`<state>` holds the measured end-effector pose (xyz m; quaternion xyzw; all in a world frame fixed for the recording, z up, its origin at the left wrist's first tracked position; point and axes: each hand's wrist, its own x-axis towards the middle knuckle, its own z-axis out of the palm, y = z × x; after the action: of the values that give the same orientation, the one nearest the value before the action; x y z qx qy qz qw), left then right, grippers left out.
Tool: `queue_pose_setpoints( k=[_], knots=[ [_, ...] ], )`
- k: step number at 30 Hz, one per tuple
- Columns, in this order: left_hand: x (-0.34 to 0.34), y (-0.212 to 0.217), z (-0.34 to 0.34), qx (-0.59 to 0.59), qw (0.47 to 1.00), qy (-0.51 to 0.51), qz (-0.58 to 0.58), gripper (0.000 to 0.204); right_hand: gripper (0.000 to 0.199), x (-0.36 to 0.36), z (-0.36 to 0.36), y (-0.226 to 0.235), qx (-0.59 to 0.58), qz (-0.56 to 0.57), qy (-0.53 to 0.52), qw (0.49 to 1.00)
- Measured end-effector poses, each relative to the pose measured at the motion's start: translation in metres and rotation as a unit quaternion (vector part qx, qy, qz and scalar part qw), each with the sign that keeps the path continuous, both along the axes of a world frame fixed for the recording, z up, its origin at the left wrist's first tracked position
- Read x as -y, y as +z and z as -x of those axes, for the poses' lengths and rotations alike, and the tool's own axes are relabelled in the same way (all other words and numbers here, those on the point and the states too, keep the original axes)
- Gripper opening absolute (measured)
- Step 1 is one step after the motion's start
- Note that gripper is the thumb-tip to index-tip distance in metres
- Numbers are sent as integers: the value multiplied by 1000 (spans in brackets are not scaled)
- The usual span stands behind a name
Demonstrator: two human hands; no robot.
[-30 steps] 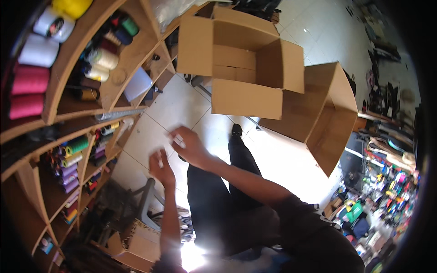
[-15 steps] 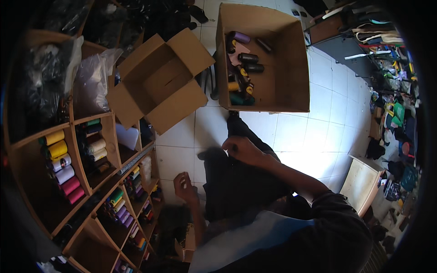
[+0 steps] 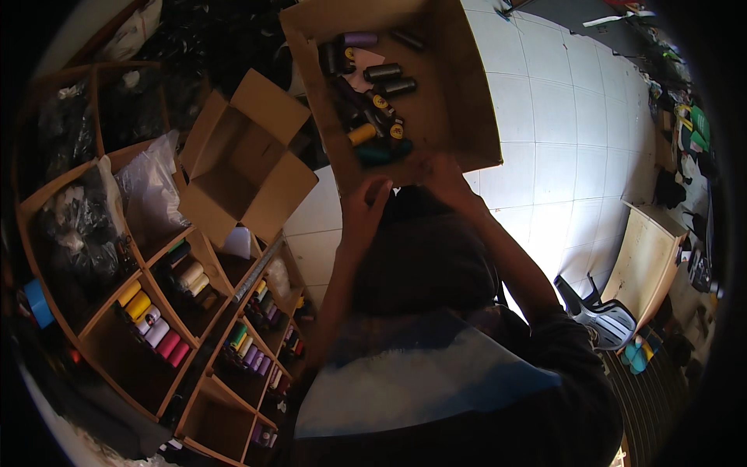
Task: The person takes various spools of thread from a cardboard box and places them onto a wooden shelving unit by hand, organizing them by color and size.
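Note:
A large cardboard box (image 3: 447, 117) stands ahead of me with several thread spools inside. Among them are a purple spool (image 3: 360, 39), dark spools (image 3: 398, 86), a yellow spool (image 3: 361, 135) and a green spool (image 3: 381, 153). My left hand (image 3: 364, 206) is at the box's near left corner, thumb apart from the fingers, with nothing visible in it. At the near rim, my right hand (image 3: 445, 180) reaches up to the cardboard. Its fingertips are dim and blurred, so whether they grip the rim is hidden.
Left of the large box sits an open, smaller cardboard box (image 3: 226, 159) with raised flaps. Wooden shelving (image 3: 148, 265) on the left holds coloured spools and plastic bags. White floor tiles (image 3: 560, 148) stretch to the right, where a chair (image 3: 607, 323) and a pale wooden cabinet (image 3: 642, 265) stand.
Both hands have moved forward to the near side of the large box, the left from beside my leg, the right from above my lap. The view has shifted.

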<state>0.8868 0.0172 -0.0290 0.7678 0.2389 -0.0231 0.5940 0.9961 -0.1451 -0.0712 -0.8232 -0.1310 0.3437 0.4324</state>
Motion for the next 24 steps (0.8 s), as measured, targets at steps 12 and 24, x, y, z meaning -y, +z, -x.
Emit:
queue_pose_setpoints(
  k=[12,24],
  knots=[
    [-40,-216,-127,-274,758,-391,-445,30,59,-42,-64,-212,-131,247,-30,960],
    [-36,-266,-129,-315,855,-223,-346,39,69,-58,-67,-296,-98,296,-38,949]
  ],
)
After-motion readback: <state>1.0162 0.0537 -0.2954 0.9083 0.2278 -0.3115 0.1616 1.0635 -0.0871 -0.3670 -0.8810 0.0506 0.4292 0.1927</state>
